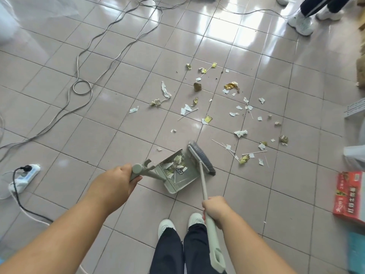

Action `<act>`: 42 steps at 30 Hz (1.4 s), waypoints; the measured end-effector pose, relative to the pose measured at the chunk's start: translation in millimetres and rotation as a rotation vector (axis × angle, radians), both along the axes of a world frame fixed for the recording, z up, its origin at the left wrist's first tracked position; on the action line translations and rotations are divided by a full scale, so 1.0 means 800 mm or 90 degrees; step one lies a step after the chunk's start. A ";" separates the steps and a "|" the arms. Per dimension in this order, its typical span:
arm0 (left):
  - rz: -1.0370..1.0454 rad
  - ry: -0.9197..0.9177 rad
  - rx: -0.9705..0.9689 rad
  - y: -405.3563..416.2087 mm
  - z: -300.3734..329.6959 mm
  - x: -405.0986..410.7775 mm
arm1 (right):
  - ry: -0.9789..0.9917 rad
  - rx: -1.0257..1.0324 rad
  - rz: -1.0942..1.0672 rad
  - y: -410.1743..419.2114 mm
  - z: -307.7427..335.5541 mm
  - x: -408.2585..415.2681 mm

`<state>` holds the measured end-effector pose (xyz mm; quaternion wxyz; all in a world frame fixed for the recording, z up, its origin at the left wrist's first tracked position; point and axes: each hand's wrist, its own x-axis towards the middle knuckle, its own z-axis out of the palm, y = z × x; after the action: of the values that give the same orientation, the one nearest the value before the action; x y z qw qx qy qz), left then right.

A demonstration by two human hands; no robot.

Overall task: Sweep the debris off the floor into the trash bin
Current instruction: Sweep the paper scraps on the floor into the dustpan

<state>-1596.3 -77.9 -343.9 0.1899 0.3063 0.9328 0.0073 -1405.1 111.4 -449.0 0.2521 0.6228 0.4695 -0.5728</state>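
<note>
My left hand (120,177) is wrapped round the dustpan handle (138,171); the grey-green dustpan (177,175) sits on the tile floor (59,125) w/ some crumpled scraps already in it. My right hand (214,209) is clenched on the broom shaft (203,182), and the broom head (201,158) is at the pan's open edge, touching or nearly so, can't tell. Most debris (227,115) (paper bits, gold foil, thin sticks) is scattered ahead & to the right of the pan. Cables (83,84) trail at left, w/ a power strip (25,176) near my left arm. A red box (349,196) is at far right.
</note>
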 end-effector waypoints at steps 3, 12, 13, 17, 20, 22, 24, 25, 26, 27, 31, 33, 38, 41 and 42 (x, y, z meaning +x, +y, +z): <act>-0.001 -0.001 -0.002 0.001 -0.001 -0.001 | -0.006 -0.048 -0.009 -0.015 0.011 -0.002; -0.020 0.005 -0.004 0.001 -0.002 -0.007 | 0.079 -0.087 0.003 -0.030 0.069 0.017; -0.021 0.003 -0.002 0.002 -0.002 -0.008 | 0.095 -0.092 -0.005 -0.025 0.084 0.022; -0.023 -0.001 0.024 0.004 -0.002 -0.013 | 0.124 -0.085 -0.020 -0.012 0.123 0.045; -0.020 0.000 0.040 0.002 -0.004 -0.018 | 0.118 -0.048 -0.035 -0.007 0.126 0.052; -0.026 0.005 0.049 -0.002 -0.003 -0.021 | 0.116 -0.022 -0.045 -0.002 0.120 0.053; -0.037 0.013 0.063 -0.006 -0.001 -0.023 | 0.108 0.002 -0.055 0.004 0.111 0.048; -0.045 0.011 0.061 -0.009 0.000 -0.025 | 0.094 0.014 -0.056 0.007 0.104 0.045; -0.053 0.004 0.059 -0.014 0.001 -0.026 | 0.080 0.025 -0.054 0.009 0.094 0.042; -0.064 -0.002 0.060 -0.019 0.001 -0.027 | 0.067 0.036 -0.050 0.011 0.083 0.039; -0.097 -0.009 0.054 -0.038 0.002 -0.035 | 0.017 0.060 -0.054 0.011 0.042 0.018; -0.084 -0.024 0.048 -0.040 0.006 -0.038 | 0.003 0.041 -0.067 0.006 0.029 0.006; -0.101 -0.028 0.013 -0.034 0.008 -0.041 | 0.011 -0.053 -0.079 -0.013 0.041 -0.022; -0.101 -0.027 -0.009 -0.029 0.008 -0.041 | 0.035 -0.107 -0.066 -0.006 0.071 -0.018; -0.099 -0.025 -0.008 -0.030 0.008 -0.041 | 0.044 -0.116 -0.067 -0.004 0.082 -0.015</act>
<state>-1629.2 -101.6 -337.7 0.2098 0.3764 0.9024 -0.0070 -1417.1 108.6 -383.4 0.2609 0.6012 0.3901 -0.6468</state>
